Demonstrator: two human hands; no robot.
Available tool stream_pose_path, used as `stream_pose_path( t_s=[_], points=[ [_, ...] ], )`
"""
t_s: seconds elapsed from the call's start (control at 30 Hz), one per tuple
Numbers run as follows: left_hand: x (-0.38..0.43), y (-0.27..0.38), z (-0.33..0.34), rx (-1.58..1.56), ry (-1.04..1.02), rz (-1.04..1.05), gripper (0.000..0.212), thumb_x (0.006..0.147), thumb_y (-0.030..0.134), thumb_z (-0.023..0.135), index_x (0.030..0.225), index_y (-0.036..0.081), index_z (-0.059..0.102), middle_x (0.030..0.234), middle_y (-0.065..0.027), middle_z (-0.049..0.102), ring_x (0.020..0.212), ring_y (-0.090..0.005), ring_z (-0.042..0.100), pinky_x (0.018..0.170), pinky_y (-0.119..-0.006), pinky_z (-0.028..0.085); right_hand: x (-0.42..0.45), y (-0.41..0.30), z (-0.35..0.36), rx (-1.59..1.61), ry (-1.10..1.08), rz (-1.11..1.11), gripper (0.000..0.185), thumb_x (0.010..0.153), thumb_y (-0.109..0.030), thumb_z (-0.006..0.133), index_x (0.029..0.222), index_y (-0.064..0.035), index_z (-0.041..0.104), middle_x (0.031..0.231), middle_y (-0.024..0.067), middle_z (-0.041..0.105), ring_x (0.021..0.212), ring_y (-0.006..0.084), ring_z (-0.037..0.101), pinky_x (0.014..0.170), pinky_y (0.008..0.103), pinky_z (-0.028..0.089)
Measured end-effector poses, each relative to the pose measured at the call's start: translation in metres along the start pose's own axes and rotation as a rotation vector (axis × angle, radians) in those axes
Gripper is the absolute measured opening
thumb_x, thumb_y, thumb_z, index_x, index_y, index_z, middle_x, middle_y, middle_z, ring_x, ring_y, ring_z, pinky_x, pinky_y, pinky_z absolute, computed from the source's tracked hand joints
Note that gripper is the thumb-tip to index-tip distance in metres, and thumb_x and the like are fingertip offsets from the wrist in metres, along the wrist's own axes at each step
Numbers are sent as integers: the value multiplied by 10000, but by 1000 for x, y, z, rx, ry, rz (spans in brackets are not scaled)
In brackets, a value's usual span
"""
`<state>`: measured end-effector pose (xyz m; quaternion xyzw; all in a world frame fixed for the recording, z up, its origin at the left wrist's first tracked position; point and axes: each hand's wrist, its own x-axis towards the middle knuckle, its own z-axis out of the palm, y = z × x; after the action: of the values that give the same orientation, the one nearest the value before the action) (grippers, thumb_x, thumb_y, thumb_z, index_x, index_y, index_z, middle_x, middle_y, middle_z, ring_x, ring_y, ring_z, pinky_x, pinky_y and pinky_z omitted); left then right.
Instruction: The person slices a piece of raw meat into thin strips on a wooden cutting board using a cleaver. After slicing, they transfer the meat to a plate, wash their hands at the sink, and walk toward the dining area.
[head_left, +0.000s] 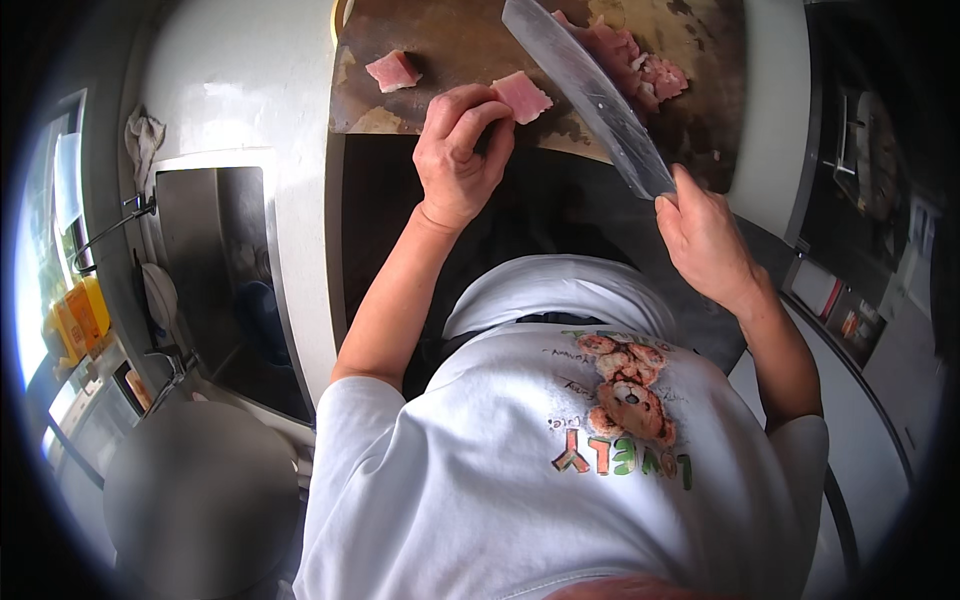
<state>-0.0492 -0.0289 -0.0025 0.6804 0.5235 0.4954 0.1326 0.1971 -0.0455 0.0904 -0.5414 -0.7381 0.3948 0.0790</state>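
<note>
My left hand (461, 154) pinches the left edge of a pink piece of raw meat (523, 97) near the front edge of a stained cutting board (450, 37). In my right hand (705, 232) is the handle end of a large knife (592, 97), its broad steel blade slanting up and left across the board. The blade stands between the pinched piece and a heap of cut raw meat (660, 79), part of which it hides. Another chunk of raw meat (394, 71) lies apart at the board's left. The knife's handle is mostly covered by my fingers.
Left of the board runs a white counter (240, 97) with a steel sink (202, 225) set in it; a dark blue basin (262, 322) sits inside. A faucet (176, 367) and a cloth (144, 139) are along its far side. A blurred round grey object (199, 495) stands at lower left.
</note>
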Motion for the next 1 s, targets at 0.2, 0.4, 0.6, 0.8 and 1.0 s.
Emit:
stream_pose_path(
  t_s=[0.2, 0.4, 0.6, 0.8, 1.0],
  points=[
    [-4, 0, 0, -5, 24, -24, 207, 711, -65, 704, 882, 43, 660, 959, -76, 627, 842, -205, 620, 755, -276, 496, -1, -4, 0, -17, -54, 77, 176, 885, -52, 498, 997, 78, 456, 640, 246, 551, 623, 429, 564, 542, 471, 413],
    [-5, 1, -1, -14, 38, -38, 202, 714, -67, 693, 882, 38, 654, 972, -82, 626, 849, -207, 619, 764, -278, 495, -1, -4, 1, -55, -50, 66, 183, 886, -58, 497, 1010, 70, 455, 654, 243, 563, 636, 429, 570, 560, 478, 427],
    [-4, 4, -5, 59, 10, -46, 328, 677, -65, 682, 978, 54, 631, 1005, -92, 619, 922, -238, 594, 803, -310, 489, 0, -1, 0, -43, -51, 70, 181, 885, -62, 500, 1009, 62, 456, 660, 243, 565, 647, 427, 574, 571, 476, 434],
    [10, 8, -3, 135, -90, -48, 411, 659, -59, 668, 1051, 48, 603, 1017, -96, 619, 953, -258, 587, 824, -309, 484, 1, -1, -2, -28, -66, 70, 205, 885, -55, 500, 1035, 78, 459, 664, 241, 566, 646, 423, 576, 576, 466, 437],
    [9, 4, -3, -354, -120, -378, 376, 748, -59, 639, 1110, 3, 559, 1067, -79, 617, 1016, -174, 576, 882, -286, 470, 1, 0, -3, -36, -79, 85, 240, 883, -54, 505, 1064, 96, 459, 667, 240, 566, 647, 421, 576, 578, 465, 435]
  ],
)
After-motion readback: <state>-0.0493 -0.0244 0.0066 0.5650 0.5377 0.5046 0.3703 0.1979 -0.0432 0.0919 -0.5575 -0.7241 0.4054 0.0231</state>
